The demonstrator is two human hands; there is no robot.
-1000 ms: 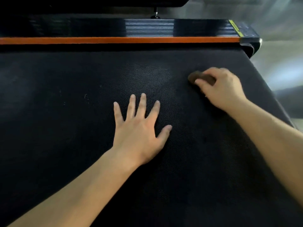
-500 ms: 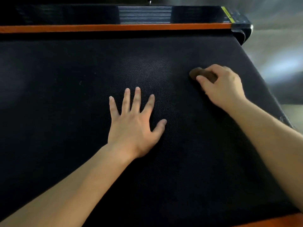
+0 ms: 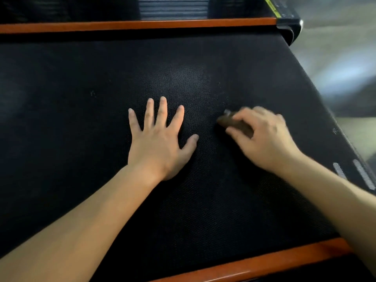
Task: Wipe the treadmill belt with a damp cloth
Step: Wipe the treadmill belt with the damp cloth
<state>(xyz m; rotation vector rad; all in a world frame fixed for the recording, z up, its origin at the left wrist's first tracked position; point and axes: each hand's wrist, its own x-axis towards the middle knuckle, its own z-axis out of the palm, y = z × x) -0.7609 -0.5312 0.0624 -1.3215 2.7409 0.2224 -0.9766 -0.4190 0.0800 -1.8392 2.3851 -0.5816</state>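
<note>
The black textured treadmill belt (image 3: 81,139) fills most of the view. My left hand (image 3: 160,139) lies flat on the belt near its middle, palm down and fingers spread, holding nothing. My right hand (image 3: 264,137) is just to the right of it, blurred, pressing a small dark brown cloth (image 3: 234,123) against the belt. Only the front part of the cloth shows under my fingers.
An orange side rail (image 3: 142,25) runs along the far edge of the belt and another orange rail (image 3: 264,261) along the near edge. A black end cap (image 3: 289,27) sits at the far right corner. Grey floor (image 3: 335,58) lies to the right.
My right hand has slid the cloth toward me and to the left, ending close beside my left hand. The left hand stays flat. The view has tilted down, revealing the near rail.
</note>
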